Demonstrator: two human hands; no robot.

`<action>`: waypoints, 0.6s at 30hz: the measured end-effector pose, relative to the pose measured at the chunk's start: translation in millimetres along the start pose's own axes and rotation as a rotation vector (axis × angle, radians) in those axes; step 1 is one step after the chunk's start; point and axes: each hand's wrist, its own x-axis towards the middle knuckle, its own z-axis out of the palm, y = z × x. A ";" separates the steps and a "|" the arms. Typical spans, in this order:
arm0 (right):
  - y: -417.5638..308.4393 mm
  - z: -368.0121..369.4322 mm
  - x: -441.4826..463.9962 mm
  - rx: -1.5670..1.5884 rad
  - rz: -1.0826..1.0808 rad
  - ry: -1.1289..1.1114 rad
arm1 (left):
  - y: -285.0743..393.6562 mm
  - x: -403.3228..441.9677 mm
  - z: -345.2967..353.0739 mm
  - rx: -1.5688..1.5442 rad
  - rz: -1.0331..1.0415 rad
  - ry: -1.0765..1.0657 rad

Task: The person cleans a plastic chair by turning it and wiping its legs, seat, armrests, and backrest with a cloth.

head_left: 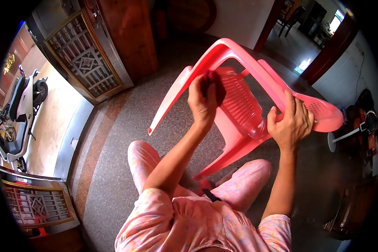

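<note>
Shirt (197,220) nearest, left fingers (196,89) clench dark cloth (214,85), right fingers (299,110) grasp chair edge (268,84), floor (122,124) open leftward.

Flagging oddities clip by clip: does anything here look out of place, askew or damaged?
The pink chair stands out: it is tipped at a slant instead of standing upright. The right hand grips it, so the tilt is probably deliberate. I see no spill or clear damage.

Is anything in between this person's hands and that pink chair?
At the left hand, yes: a dark red bundle, apparently cloth, seems to sit between it and the pink plastic chair. Nothing visible separates the right hand from the chair; it grips directly.
</note>
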 end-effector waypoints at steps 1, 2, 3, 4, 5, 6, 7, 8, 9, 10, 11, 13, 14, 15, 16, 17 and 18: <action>-0.2 -0.6 -1.3 0.008 -0.008 -0.006 | 4.6 11.0 11.5 0.041 0.141 -0.023; -1.2 -1.5 -3.1 0.010 -0.009 -0.004 | 10.8 21.3 21.8 0.096 0.286 -0.064; -2.5 -2.1 -4.9 0.027 -0.022 0.014 | 13.6 29.1 32.4 0.173 0.426 -0.109; -4.2 -2.8 -6.8 0.045 -0.033 0.031 | 13.6 34.9 39.8 0.250 0.566 -0.155; -5.5 -5.0 -7.6 0.052 -0.031 0.010 | 9.7 38.6 42.9 0.253 0.568 -0.154; -4.3 -4.1 -6.3 0.054 -0.031 0.011 | 4.7 41.3 45.1 0.351 0.498 -0.189; -2.2 -2.6 -6.0 0.065 -0.047 0.023 | -0.2 41.7 46.0 0.448 0.426 -0.224; -0.5 -1.2 -6.1 0.076 -0.060 0.033 | -7.0 42.7 41.7 0.450 0.456 -0.249; 0.2 -0.2 -5.4 0.065 -0.071 0.048 | -12.7 41.8 37.0 0.438 0.449 -0.268; 0.5 0.0 -4.7 0.068 -0.074 0.046 | -18.5 40.9 32.3 0.425 0.440 -0.282; 0.6 0.0 -4.2 0.067 -0.083 0.054 | -26.0 38.0 26.0 0.435 0.418 -0.284; 0.3 0.0 -3.6 0.066 -0.090 0.063 | -31.1 28.7 8.9 0.461 0.340 -0.296; -0.2 -0.5 -3.4 0.069 -0.092 0.058 | -35.4 23.0 0.6 0.498 0.298 -0.280; 0.2 -1.1 -3.4 0.068 -0.092 0.053 | -42.9 19.9 -7.4 0.513 0.271 -0.290; 0.2 -0.8 -3.9 0.065 -0.088 0.050 | -48.7 16.5 -13.2 0.528 0.245 -0.300; -0.9 0.0 -4.5 0.058 -0.077 0.054 | -53.1 11.7 -15.9 0.528 0.242 -0.302; -2.7 1.1 -4.2 0.054 -0.070 0.062 | -55.7 9.7 -18.9 0.528 0.182 -0.290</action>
